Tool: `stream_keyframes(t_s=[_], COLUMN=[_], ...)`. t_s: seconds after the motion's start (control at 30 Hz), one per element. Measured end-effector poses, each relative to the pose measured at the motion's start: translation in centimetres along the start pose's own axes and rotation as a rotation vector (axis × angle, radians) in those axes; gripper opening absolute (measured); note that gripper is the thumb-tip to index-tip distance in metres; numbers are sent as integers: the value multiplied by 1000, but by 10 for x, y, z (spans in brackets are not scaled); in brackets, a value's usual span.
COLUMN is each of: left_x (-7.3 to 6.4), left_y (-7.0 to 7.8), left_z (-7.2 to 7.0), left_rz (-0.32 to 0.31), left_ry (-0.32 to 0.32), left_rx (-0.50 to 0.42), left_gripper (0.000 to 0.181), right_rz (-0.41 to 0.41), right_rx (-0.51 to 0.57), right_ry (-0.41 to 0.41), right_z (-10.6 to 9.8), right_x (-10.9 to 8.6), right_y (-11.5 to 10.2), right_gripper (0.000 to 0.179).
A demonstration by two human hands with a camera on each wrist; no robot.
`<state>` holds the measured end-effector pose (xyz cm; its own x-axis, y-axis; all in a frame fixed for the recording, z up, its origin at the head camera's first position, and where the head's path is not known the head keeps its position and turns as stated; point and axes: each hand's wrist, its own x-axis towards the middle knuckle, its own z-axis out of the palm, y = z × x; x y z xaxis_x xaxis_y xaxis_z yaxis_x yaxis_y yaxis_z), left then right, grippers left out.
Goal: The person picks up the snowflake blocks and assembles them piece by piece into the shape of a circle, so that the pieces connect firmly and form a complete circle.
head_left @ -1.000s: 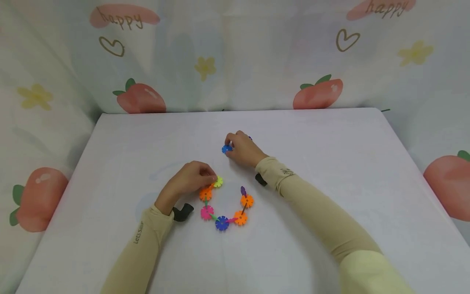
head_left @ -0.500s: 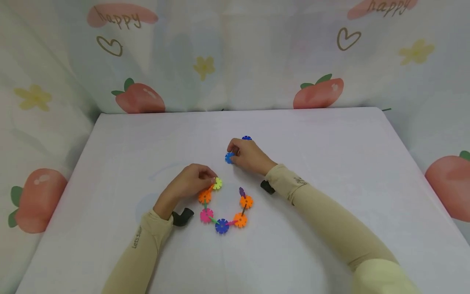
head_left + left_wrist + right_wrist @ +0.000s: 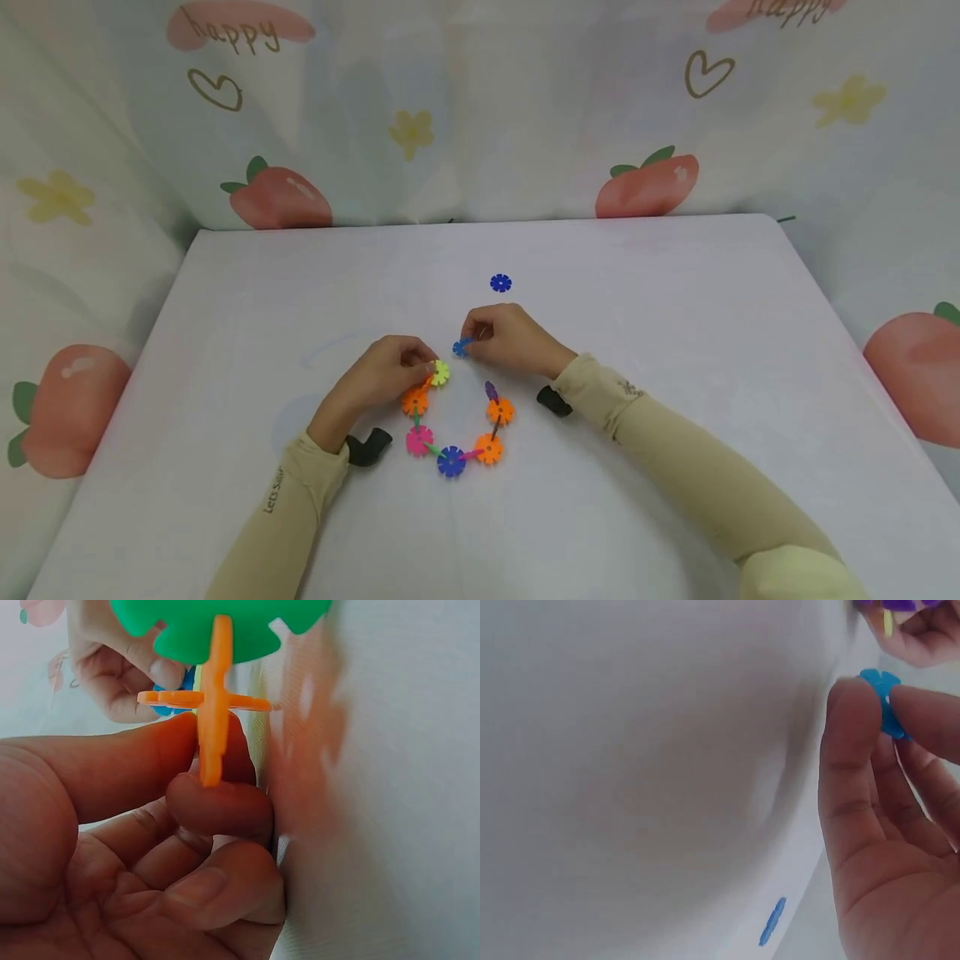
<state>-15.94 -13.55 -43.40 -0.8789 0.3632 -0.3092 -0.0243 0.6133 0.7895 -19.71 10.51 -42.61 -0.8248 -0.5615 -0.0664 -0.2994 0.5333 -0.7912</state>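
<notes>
A chain of slotted plastic snowflake discs [image 3: 452, 462] lies in a U on the table, in orange, pink, dark blue, green and other colours. At its upper left end is a yellow disc [image 3: 440, 373], pinched by my left hand [image 3: 386, 367] between thumb and fingers. The left wrist view shows the orange disc [image 3: 214, 735] close before those fingertips, and a green disc [image 3: 217, 634] above. My right hand [image 3: 517, 337] pinches a light blue disc [image 3: 461, 347], just beyond the yellow one and apart from it. A purple disc [image 3: 491, 391] stands at the chain's right end.
One loose dark blue disc [image 3: 501, 283] lies farther back on the white table [image 3: 637, 275]. Black wrist devices [image 3: 370, 447] show under both forearms. A printed curtain [image 3: 517, 108] hangs behind and at both sides.
My right hand has brought the light blue disc toward me, close to the yellow disc, uncovering the loose dark blue disc behind. The left hand keeps its hold almost in place.
</notes>
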Motion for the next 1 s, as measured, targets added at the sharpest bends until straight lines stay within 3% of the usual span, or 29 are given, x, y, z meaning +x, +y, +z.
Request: stream_keyframes(t_s=[0.27,0.47,1.0], left_x=[-2,-2,-5], left_y=[-2,-3,-3], left_z=[0,1,7], left_rz=[4,23,42], left_ry=[15,29,74], left_rx=[-21,-20,-22], left_gripper=[17,16,10], right_rz=[-27,-55,-164], right_rx=[96,121,46], right_ry=[-78,-89,-92], right_z=[5,10,21], right_x=[-6,-7,-6], right_y=[1,-1,-9], right_gripper=[3,12,16])
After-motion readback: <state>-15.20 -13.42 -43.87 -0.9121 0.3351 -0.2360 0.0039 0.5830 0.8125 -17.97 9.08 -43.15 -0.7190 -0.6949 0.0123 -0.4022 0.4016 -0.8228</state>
